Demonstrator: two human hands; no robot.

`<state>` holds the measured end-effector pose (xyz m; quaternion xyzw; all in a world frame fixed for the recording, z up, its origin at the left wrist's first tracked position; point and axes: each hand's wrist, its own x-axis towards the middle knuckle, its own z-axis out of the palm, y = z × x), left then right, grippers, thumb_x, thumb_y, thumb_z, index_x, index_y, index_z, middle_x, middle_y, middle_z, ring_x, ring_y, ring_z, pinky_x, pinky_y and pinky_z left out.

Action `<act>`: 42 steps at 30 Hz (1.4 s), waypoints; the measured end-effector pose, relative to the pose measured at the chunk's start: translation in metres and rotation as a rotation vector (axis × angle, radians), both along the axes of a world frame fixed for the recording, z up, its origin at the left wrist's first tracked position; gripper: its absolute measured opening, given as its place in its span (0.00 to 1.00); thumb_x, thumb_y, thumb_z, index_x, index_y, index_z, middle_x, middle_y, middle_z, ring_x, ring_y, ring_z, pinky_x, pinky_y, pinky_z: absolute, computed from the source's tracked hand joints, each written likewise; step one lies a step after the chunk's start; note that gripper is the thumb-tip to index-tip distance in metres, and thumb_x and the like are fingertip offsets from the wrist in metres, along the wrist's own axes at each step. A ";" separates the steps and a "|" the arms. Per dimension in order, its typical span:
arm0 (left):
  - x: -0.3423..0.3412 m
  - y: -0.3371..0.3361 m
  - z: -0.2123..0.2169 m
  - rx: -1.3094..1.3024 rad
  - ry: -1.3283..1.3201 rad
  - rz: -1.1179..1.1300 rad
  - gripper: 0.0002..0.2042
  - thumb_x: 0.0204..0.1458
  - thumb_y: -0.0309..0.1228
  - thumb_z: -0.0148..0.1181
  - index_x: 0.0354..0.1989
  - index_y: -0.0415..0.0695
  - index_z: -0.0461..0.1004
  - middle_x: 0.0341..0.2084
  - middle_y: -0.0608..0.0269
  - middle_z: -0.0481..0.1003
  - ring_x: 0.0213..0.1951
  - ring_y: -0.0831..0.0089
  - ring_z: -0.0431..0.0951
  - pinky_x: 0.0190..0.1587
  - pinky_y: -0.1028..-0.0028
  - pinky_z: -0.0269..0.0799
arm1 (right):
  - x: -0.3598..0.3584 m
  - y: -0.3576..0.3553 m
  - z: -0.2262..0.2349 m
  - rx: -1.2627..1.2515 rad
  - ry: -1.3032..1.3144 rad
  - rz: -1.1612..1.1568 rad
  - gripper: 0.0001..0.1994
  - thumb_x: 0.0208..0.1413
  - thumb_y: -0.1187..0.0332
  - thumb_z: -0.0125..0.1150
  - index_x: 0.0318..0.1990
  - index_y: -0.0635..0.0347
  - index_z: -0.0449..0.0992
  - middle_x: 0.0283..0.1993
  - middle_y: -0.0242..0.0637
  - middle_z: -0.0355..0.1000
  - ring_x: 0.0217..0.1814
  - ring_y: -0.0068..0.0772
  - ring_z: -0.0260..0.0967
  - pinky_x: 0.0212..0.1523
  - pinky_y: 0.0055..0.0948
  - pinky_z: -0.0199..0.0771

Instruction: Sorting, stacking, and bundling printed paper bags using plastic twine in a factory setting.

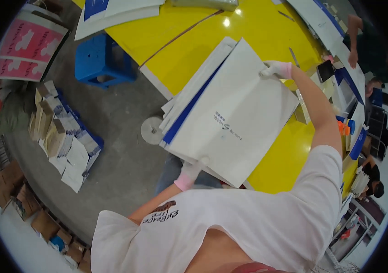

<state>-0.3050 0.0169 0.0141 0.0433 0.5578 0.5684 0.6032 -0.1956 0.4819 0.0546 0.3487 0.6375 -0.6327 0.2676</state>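
A flat white paper bag [216, 107] with printing on its face and a blue strip along its left side lies tilted in front of me. More white sheets or bags [189, 98] show beneath its left edge. My left hand [192, 172], in a white glove with a pink cuff, grips the bag's near edge by my lap. At the upper right edge, my right hand [277, 69], gloved the same way, closes on the bag with its arm stretched out. Part of the fingers of both hands is hidden.
The bag rests over a yellow tabletop [278, 157]. A blue stool [98, 61] and a pile of folded cartons [68, 136] stand on the grey floor at left. A white round disc [151, 130] is beside the table. Other people work at the right.
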 end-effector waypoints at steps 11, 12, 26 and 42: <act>-0.129 0.151 0.188 0.302 1.396 -0.399 0.45 0.36 0.35 0.66 0.61 0.32 0.45 0.59 0.43 0.51 0.61 0.58 0.51 0.62 0.68 0.45 | 0.011 -0.050 0.036 0.824 -0.006 -0.145 0.46 0.37 0.49 0.65 0.61 0.64 0.52 0.62 0.50 0.54 0.64 0.48 0.51 0.61 0.35 0.53; -0.127 0.174 0.152 0.132 1.431 -0.483 0.46 0.35 0.39 0.68 0.60 0.32 0.46 0.54 0.42 0.57 0.58 0.55 0.56 0.61 0.68 0.49 | 0.005 -0.058 0.044 0.997 -0.007 -0.101 0.46 0.37 0.49 0.65 0.62 0.63 0.51 0.63 0.48 0.52 0.64 0.49 0.49 0.63 0.39 0.50; -0.159 0.245 0.052 -0.140 0.053 -0.895 0.35 0.46 0.37 0.63 0.59 0.38 0.52 0.49 0.57 0.66 0.48 0.69 0.69 0.49 0.71 0.67 | 0.066 -0.295 -0.004 0.221 0.169 -1.593 0.43 0.43 0.47 0.62 0.59 0.69 0.53 0.59 0.48 0.56 0.60 0.37 0.56 0.57 0.29 0.57; -0.143 0.251 0.083 0.185 0.607 -0.828 0.40 0.43 0.45 0.64 0.58 0.32 0.52 0.50 0.47 0.65 0.51 0.63 0.67 0.52 0.72 0.64 | 0.074 -0.283 0.008 0.466 0.074 -1.603 0.46 0.42 0.51 0.66 0.60 0.74 0.47 0.62 0.54 0.50 0.66 0.46 0.46 0.64 0.32 0.46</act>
